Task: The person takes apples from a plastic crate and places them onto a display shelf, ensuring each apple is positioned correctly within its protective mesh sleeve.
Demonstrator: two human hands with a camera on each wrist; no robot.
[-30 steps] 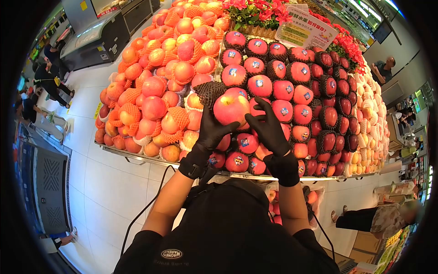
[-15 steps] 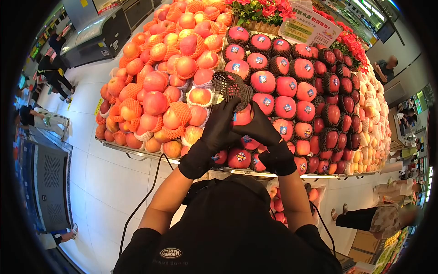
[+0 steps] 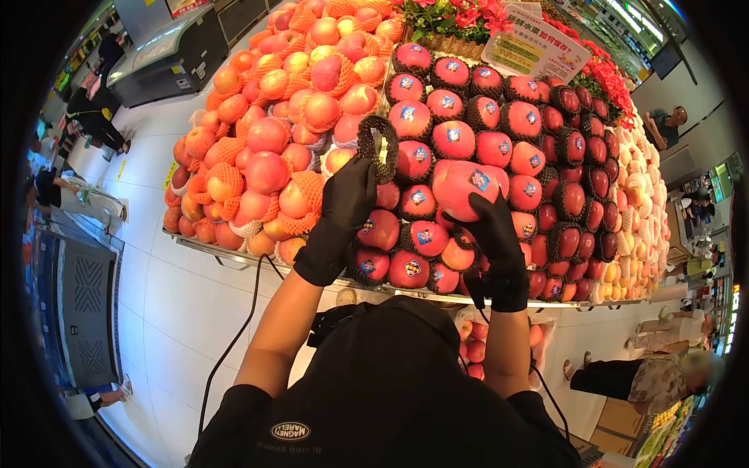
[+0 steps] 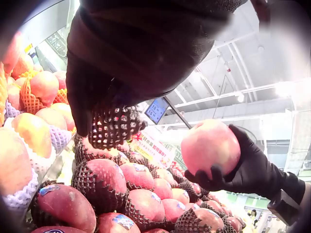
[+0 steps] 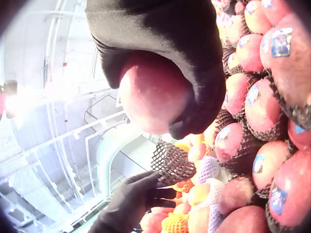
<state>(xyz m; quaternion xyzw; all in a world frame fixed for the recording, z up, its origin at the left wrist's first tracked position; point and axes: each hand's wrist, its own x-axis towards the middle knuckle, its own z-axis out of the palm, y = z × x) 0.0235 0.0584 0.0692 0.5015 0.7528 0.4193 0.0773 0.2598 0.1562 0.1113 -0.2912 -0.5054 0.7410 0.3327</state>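
Observation:
In the head view my gloved left hand (image 3: 349,196) pinches a dark foam net (image 3: 378,148), held up as a loose ring with nothing inside. My right hand (image 3: 499,253) grips a bare pink-red apple (image 3: 460,189) with a blue sticker, to the right of the net and apart from it. The left wrist view shows the net (image 4: 114,127) hanging under my left hand (image 4: 141,48), and the apple (image 4: 211,148) in my right hand (image 4: 252,167). From the right wrist, the apple (image 5: 153,92) sits within my curled fingers, the net (image 5: 172,162) lower down.
Rows of stickered apples in dark nets (image 3: 452,140) fill the sloped display's middle. Apples in orange nets (image 3: 268,173) are heaped at left, paler netted fruit (image 3: 632,210) at right. A sign (image 3: 537,48) and red flowers stand behind. Several people are in the aisles.
The hands were together at the apple and net; now they are apart. The net has come away in my left hand, which moved left, while my right hand has carried the apple to the right.

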